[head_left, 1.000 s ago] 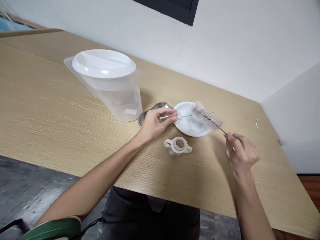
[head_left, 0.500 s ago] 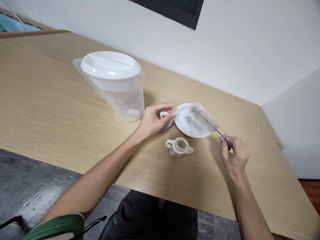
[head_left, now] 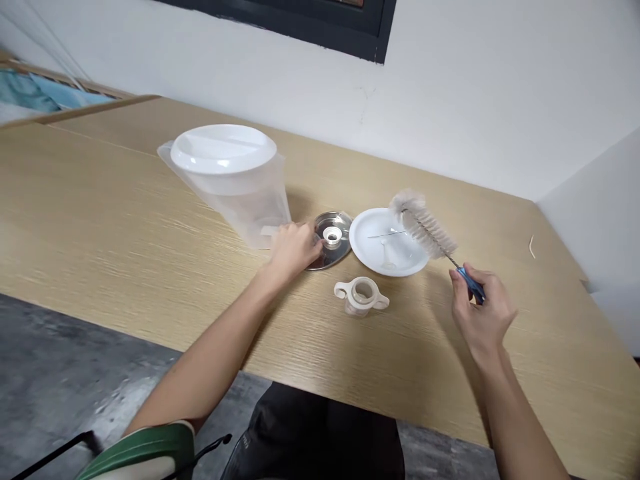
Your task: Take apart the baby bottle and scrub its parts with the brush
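Note:
In my right hand (head_left: 483,300) is a bottle brush (head_left: 427,230), gripped by its blue handle. Its white bristles tilt up and left over the right rim of a white bowl (head_left: 365,248). My left hand (head_left: 295,248) reaches to the left edge of a round metal plate (head_left: 325,257), fingers curled; whatever they hold is hidden. A small white ring (head_left: 332,235) lies on that plate. Inside the bowl are a thin wire-like piece and a small clear piece. Between my hands, nearer me, stands a small clear baby bottle with a two-handled collar (head_left: 361,295).
Behind my left hand stands a translucent lidded pitcher (head_left: 230,180), close to the metal plate. A small bent white strip (head_left: 531,247) lies at the table's right. The wooden table (head_left: 150,267) meets a white wall at the back.
My left hand has moved left and down from the bowl's rim to the metal plate's left edge, with the small clear piece out of sight. The brush has shifted slightly right.

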{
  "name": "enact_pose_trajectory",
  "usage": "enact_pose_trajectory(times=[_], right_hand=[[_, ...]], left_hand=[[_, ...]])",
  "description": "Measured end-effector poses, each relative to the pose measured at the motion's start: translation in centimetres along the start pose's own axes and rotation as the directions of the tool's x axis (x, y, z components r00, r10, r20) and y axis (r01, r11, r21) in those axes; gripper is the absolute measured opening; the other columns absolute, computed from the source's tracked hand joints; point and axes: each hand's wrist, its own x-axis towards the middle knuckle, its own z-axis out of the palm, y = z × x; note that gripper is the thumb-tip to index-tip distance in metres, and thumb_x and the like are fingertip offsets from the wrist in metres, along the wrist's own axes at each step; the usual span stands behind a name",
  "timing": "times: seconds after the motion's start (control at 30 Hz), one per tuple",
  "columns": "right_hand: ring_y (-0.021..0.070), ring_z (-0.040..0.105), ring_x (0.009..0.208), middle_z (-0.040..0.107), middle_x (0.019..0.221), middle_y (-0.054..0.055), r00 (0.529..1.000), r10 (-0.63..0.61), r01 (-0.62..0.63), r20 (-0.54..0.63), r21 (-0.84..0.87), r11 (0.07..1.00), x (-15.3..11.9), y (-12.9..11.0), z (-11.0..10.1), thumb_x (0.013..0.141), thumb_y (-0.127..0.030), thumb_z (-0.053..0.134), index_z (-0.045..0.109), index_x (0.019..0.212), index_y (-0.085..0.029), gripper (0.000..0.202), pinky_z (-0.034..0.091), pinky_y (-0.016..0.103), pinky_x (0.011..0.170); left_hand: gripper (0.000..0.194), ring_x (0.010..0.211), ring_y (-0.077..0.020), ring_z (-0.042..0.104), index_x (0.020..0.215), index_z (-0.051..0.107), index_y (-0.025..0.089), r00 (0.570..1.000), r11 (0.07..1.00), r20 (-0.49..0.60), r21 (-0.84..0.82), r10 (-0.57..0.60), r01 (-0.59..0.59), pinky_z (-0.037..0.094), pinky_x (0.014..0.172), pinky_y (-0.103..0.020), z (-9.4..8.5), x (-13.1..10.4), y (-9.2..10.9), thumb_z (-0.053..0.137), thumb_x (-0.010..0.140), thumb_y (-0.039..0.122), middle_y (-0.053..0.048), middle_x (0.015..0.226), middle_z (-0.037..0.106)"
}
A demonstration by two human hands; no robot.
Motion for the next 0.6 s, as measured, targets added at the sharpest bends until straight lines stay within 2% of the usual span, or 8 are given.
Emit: enact_pose_trajectory(times=[0.13,0.2,0.3,0.37,0.47,0.53,0.6], right_hand=[[0.0156,0.07,0.07,0.076,0.09,0.005,1.0,0.012,-0.012,-0.01,-0.001,1.0,0.3,-0.2,-0.2,0.088,-0.018,0.074,0.066,0.099,-0.019,0.014,0.052,0.027,0.061],[0.0158,0.07,0.07,0.076,0.091,0.005,0.998,0.06,-0.061,-0.012,-0.017,0.998,0.2,-0.2,-0.2,0.089,-0.022,0.073,0.066,0.098,-0.019,0.012,0.052,0.027,0.062],[0.0164,0.068,0.07,0.076,0.091,0.006,0.977,0.214,-0.213,0.005,-0.043,0.976,0.0,0.0,0.0,0.092,-0.032,0.069,0.068,0.099,-0.019,0.016,0.051,0.029,0.064],[0.0167,0.066,0.067,0.074,0.088,0.006,0.93,0.365,-0.363,0.033,-0.057,0.93,0.0,0.2,0.2,0.093,-0.041,0.065,0.068,0.101,-0.019,0.024,0.05,0.031,0.065],[0.0179,0.062,0.065,0.071,0.083,0.005,0.798,0.594,-0.587,0.104,-0.088,0.804,0.1,0.7,0.4,0.093,-0.05,0.059,0.066,0.108,-0.019,0.035,0.047,0.033,0.067],[0.0193,0.061,0.066,0.069,0.083,0.005,0.714,0.684,-0.674,0.15,-0.119,0.729,0.3,1.1,0.5,0.094,-0.052,0.055,0.064,0.111,-0.019,0.038,0.045,0.034,0.069],[0.0216,0.061,0.071,0.069,0.085,0.007,0.671,0.717,-0.697,0.188,-0.169,0.697,0.4,1.5,0.4,0.096,-0.051,0.05,0.062,0.112,-0.018,0.038,0.043,0.034,0.07]], left_hand=[[0.04,0.101,-0.0395,0.069,0.119,0.068,0.015,0.998,0.997,0.006,0.051,-0.055,0.055,0.046,0.077,-0.041,-0.2,-0.1,0.2,0.06,0.093,0.044,-0.02,0.111,0.074],[0.038,0.101,-0.0381,0.069,0.115,0.069,0.014,0.998,0.998,-0.054,0.05,-0.036,0.039,0.045,0.076,-0.04,-0.2,-0.2,0.1,0.057,0.096,0.044,-0.019,0.111,0.073],[0.033,0.1,-0.0336,0.068,0.104,0.069,0.014,0.98,0.999,-0.192,0.036,0.046,-0.04,0.044,0.076,-0.038,0.1,-0.1,-0.1,0.045,0.102,0.038,-0.017,0.108,0.073],[0.034,0.094,-0.0301,0.068,0.097,0.068,0.015,0.961,0.993,-0.255,0.001,0.111,-0.114,0.042,0.074,-0.036,0.3,0.0,-0.3,0.041,0.103,0.034,-0.015,0.099,0.073],[0.031,0.078,-0.0248,0.064,0.085,0.065,0.017,0.942,0.973,-0.292,-0.105,0.168,-0.206,0.038,0.068,-0.033,0.6,0.1,-0.3,0.043,0.101,0.033,-0.011,0.081,0.07],[0.037,0.067,-0.0213,0.06,0.074,0.062,0.019,0.938,0.946,-0.287,-0.199,0.193,-0.256,0.036,0.065,-0.033,0.8,0.0,-0.1,0.043,0.101,0.035,-0.007,0.07,0.066],[0.046,0.062,-0.0189,0.056,0.065,0.06,0.019,0.938,0.91,-0.273,-0.295,0.213,-0.292,0.036,0.064,-0.032,0.9,-0.2,0.2,0.042,0.102,0.041,-0.005,0.063,0.062]])
